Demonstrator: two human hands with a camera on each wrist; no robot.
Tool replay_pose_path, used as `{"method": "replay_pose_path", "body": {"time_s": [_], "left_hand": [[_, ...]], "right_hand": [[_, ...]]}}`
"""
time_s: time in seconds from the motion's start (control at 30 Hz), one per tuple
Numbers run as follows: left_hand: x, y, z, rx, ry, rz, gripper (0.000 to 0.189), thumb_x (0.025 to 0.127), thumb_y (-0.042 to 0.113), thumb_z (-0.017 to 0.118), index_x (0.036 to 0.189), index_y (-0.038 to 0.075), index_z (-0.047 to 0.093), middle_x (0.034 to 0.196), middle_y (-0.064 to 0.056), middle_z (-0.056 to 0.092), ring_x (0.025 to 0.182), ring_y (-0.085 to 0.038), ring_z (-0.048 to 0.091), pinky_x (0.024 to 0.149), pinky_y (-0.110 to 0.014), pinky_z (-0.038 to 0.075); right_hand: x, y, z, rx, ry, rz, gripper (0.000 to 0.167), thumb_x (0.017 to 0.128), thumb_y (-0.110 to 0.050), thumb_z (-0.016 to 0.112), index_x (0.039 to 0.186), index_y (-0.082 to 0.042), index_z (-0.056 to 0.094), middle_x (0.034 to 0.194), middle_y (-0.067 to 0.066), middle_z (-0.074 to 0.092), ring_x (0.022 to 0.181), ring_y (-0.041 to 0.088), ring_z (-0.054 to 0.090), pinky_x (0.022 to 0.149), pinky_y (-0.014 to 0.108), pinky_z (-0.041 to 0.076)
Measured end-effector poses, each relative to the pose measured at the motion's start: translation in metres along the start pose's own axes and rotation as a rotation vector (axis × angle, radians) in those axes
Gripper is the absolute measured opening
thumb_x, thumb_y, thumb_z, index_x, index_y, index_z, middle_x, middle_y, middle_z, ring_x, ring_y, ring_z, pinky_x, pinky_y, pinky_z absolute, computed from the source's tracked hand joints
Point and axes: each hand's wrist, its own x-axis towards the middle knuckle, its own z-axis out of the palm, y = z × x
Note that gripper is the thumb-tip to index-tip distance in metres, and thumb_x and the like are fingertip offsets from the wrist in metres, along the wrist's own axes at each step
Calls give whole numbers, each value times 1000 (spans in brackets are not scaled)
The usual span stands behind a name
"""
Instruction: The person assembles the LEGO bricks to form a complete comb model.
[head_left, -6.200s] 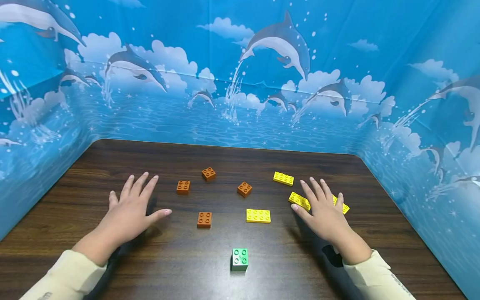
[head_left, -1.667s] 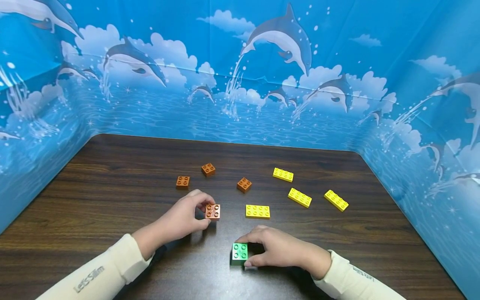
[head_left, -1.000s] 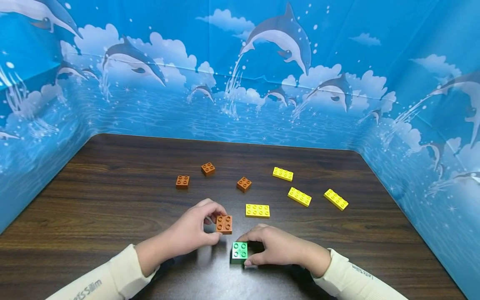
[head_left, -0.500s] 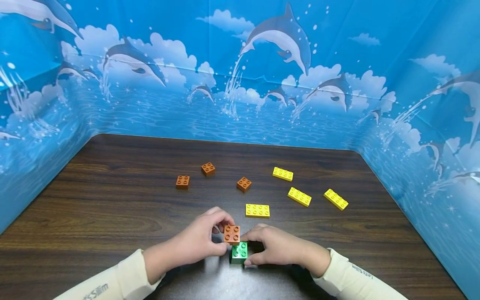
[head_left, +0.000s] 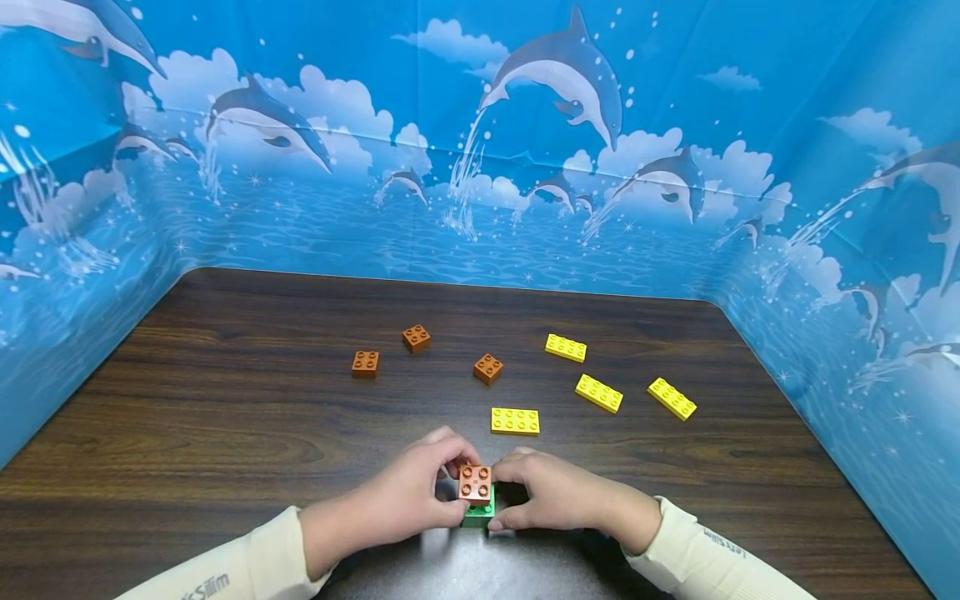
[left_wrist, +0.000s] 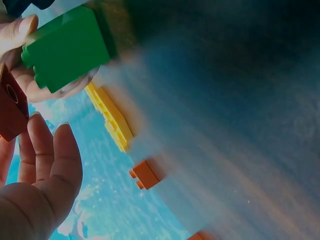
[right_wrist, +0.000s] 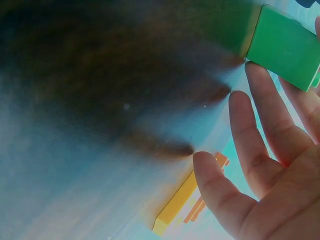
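My left hand (head_left: pixel 405 496) pinches an orange-brown toy building brick (head_left: pixel 476 487) with four... studs on top between thumb and fingers. The brick hangs over the green brick (head_left: pixel 478 518), covering most of its top in the head view. In the left wrist view a gap shows between the held orange-brown brick (left_wrist: pixel 12 110) and the studs of the green brick (left_wrist: pixel 65 50). My right hand (head_left: pixel 570 496) grips the green brick, which sits on the table, from its right side. The right wrist view has fingertips at a side of the green brick (right_wrist: pixel 285 47), the other fingers spread beneath.
Three orange-brown bricks lie farther back: one at left (head_left: pixel 365 364), one behind it (head_left: pixel 416 337), one near the middle (head_left: pixel 488 368). Several flat yellow bricks lie to the right, the nearest yellow brick (head_left: pixel 515 422) just beyond my hands. A dolphin-print curtain (head_left: pixel 450 167) encloses the dark wooden table (head_left: pixel 187 400).
Both hands came in from the sides. My left hand took up the nearest orange-brown brick and carried it right and nearer, over the green brick. My right hand took hold of the green brick and stayed.
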Motion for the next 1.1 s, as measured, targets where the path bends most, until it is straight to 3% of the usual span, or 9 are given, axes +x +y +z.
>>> {"method": "replay_pose_path", "body": {"time_s": [0.47, 1.1], "left_hand": [[2, 0, 9, 46, -61, -30, 35, 69, 0, 71, 100, 13, 61, 97, 5, 50, 84, -10, 52, 74, -23, 45], [3, 1, 11, 112, -47, -32, 34, 68, 3, 73, 97, 15, 61, 94, 7, 50, 85, -12, 53, 73, -23, 45]], "right_hand": [[0, 1, 0, 17, -18, 19, 31, 83, -29, 76, 110, -15, 69, 105, -14, 65, 102, 2, 55, 92, 26, 45], [-2, -1, 1, -33, 18, -2, 35, 83, -31, 75, 113, -14, 68, 107, -11, 65, 103, 3, 56, 91, 26, 46]]}}
